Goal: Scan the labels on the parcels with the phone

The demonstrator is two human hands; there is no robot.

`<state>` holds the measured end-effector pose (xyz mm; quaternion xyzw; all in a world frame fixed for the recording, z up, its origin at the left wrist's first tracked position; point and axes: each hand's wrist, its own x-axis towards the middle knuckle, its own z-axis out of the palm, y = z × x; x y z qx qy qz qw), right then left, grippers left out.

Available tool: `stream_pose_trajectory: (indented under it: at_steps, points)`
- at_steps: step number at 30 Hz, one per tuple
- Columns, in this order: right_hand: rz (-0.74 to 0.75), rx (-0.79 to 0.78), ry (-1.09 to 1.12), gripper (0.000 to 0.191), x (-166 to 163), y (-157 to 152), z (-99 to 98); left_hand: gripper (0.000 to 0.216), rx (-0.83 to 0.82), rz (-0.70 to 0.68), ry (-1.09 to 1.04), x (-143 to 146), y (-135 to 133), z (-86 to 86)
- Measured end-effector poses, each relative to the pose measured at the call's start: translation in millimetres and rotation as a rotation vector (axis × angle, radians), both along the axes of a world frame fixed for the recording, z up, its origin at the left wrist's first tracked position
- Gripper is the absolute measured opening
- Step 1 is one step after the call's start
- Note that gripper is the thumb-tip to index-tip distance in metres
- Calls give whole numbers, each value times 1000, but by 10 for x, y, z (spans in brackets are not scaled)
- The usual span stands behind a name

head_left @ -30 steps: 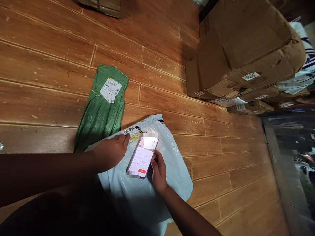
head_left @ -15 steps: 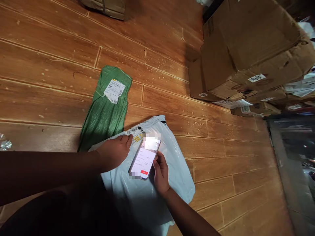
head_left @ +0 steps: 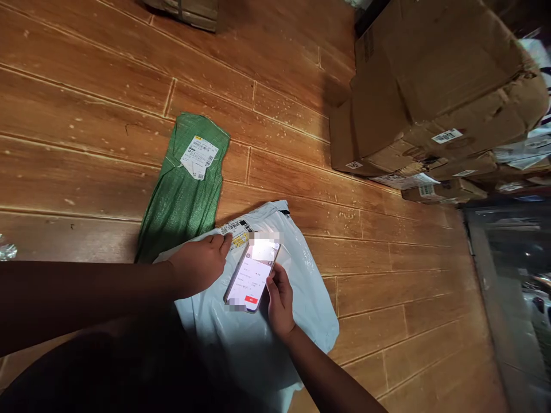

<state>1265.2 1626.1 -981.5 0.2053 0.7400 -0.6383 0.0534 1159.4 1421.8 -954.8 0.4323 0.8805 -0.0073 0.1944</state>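
Note:
A smartphone (head_left: pixel 252 275) with a lit white screen and a red button is gripped at its right edge by my right hand (head_left: pixel 280 298). It is tilted above a pale grey plastic mailer bag (head_left: pixel 310 275). My left hand (head_left: pixel 204 261) rests on the bag's upper left part with its fingers curled and pressed together. The fingertips lie beside the bag's printed shipping label (head_left: pixel 236 232), which the phone's top partly covers. Past the bag lies a green woven sack (head_left: pixel 183 201) with a white label (head_left: pixel 198 158), its lower end tucked behind the mailer bag.
Large cardboard boxes (head_left: pixel 422 74) are stacked at the upper right, with smaller parcels (head_left: pixel 443 191) below them. Another wrapped parcel (head_left: pixel 185 11) sits at the top edge. The floor (head_left: pixel 293 155) is wood-patterned. Something clear and shiny (head_left: pixel 7 249) lies at the far left.
The whole view has shifted very slightly. Both hands, the phone and the bags keep the same places relative to each other.

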Motion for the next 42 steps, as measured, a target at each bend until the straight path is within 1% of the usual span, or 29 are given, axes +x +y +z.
stream_pose_trajectory:
  at_steps: [3, 9, 13, 19, 24, 31, 35, 42]
  points:
    - [-6, 11, 5, 35, -2, -6, -8, 44, 19, 57, -29, -1, -3, -25]
    - [7, 16, 38, 32, -2, -17, -14, 44, 27, 51, -23, -1, -22, -56]
    - [14, -1, 36, 29, -9, -19, -3, 49, 44, 90, -35, -3, -22, -47]
    - [10, -2, 38, 28, -8, -14, 3, 42, 26, 39, -11, 0, -29, -32]
    - [10, -16, 38, 27, 0, -10, -15, 49, 36, 76, -26, 1, -27, -44]
    - [9, -1, 43, 28, -3, -9, -19, 47, 12, 39, -20, -3, -18, -35]
    - [9, 14, 39, 29, -7, -18, -9, 47, 14, 46, -31, -2, -24, -15]
    - [7, 33, 23, 31, -9, -22, 0, 50, 30, 52, -10, -1, -14, -29]
